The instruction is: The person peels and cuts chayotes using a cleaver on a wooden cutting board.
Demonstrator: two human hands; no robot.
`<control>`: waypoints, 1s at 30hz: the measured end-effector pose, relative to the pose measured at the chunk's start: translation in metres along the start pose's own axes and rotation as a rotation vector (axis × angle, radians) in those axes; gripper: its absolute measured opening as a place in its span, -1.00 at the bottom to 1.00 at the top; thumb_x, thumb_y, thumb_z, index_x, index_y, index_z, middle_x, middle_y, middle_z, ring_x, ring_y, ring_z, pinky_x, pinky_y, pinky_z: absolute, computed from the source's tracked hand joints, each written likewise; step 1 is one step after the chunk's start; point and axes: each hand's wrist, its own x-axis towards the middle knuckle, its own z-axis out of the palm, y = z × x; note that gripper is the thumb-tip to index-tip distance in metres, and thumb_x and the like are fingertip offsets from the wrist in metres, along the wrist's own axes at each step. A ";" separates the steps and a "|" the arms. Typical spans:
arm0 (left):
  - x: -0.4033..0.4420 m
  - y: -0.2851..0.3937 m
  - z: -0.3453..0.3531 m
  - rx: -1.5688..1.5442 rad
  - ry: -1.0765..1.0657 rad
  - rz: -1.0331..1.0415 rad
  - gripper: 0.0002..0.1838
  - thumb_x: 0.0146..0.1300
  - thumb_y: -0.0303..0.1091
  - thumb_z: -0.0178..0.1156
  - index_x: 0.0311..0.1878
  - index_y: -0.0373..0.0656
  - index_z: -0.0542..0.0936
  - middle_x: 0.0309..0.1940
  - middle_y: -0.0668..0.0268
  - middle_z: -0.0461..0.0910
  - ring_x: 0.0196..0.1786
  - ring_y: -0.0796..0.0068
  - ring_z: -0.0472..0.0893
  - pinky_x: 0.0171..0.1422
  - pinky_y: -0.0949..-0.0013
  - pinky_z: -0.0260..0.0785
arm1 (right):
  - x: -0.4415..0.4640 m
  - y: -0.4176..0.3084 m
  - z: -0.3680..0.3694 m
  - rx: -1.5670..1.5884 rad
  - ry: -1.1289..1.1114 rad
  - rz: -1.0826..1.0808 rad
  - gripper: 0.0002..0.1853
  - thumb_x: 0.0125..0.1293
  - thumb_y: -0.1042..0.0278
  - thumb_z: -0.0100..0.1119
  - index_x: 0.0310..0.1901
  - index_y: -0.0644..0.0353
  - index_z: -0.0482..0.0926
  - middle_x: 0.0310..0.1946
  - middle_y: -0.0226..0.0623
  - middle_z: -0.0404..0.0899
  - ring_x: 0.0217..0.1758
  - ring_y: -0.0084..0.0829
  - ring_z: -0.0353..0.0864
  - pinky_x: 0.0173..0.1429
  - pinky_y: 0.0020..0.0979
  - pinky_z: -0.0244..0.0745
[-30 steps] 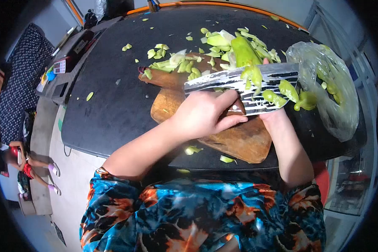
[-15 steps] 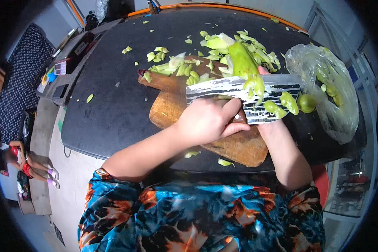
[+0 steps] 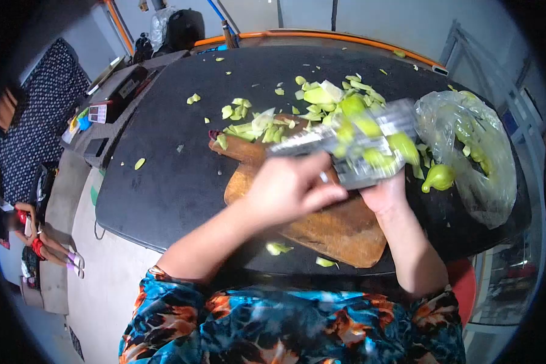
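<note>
The left hand [image 3: 285,189] has its fingers curled around the handle end of a big knife [image 3: 355,148]; the wide blade looks blurry and sticks out to the right of those fingers, with green slices [image 3: 401,147] on it; the right hand [image 3: 387,193] goes behind the blade, so I cannot tell if its fingers are wide or narrow; a big green chunk [image 3: 353,105] pokes up past the blade, ahead of the left fingers; under both hands a wooden board [image 3: 340,233] lies on the black counter [image 3: 158,176]; a clear bag [image 3: 497,194] is right of the right fingers.
</note>
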 end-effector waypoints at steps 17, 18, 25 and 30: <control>0.003 0.000 0.014 0.138 0.009 0.130 -0.60 0.16 -0.01 0.27 -0.42 -0.17 0.43 -0.56 0.16 0.55 -0.42 0.07 0.61 -0.37 0.18 0.42 | 0.001 0.011 -0.023 0.064 -0.024 0.099 -0.60 0.39 0.05 -0.05 0.10 0.15 0.41 -0.06 -0.28 0.53 0.03 -0.31 0.54 0.04 -0.20 0.52; 0.005 -0.011 0.016 0.088 0.087 0.059 -0.60 0.20 0.01 0.23 -0.38 -0.18 0.47 -0.54 0.13 0.56 -0.40 0.07 0.62 -0.35 0.16 0.43 | -0.005 0.006 -0.018 -0.020 -0.101 0.151 -0.57 0.35 0.02 -0.02 0.09 0.15 0.42 -0.11 -0.29 0.55 -0.04 -0.33 0.57 -0.08 -0.23 0.53; 0.005 -0.045 -0.018 -0.119 0.298 -0.333 -0.65 0.29 -0.11 0.16 -0.25 -0.28 0.53 -0.52 0.09 0.58 -0.42 0.22 0.62 -0.27 0.27 0.42 | -0.013 -0.007 0.006 -0.209 -0.081 0.190 -0.42 0.28 -0.22 -0.08 0.08 0.13 0.48 -0.21 -0.14 0.61 -0.26 -0.35 0.62 -0.40 -0.47 0.44; -0.004 0.008 0.003 -0.025 -0.015 0.079 -0.56 0.22 0.03 0.21 -0.38 -0.20 0.41 -0.64 0.22 0.42 -0.55 0.19 0.53 -0.44 0.27 0.35 | 0.001 -0.005 -0.013 0.029 -0.094 0.061 -0.54 0.38 -0.07 -0.09 0.11 0.10 0.43 -0.03 -0.31 0.52 0.01 -0.32 0.54 0.10 -0.22 0.50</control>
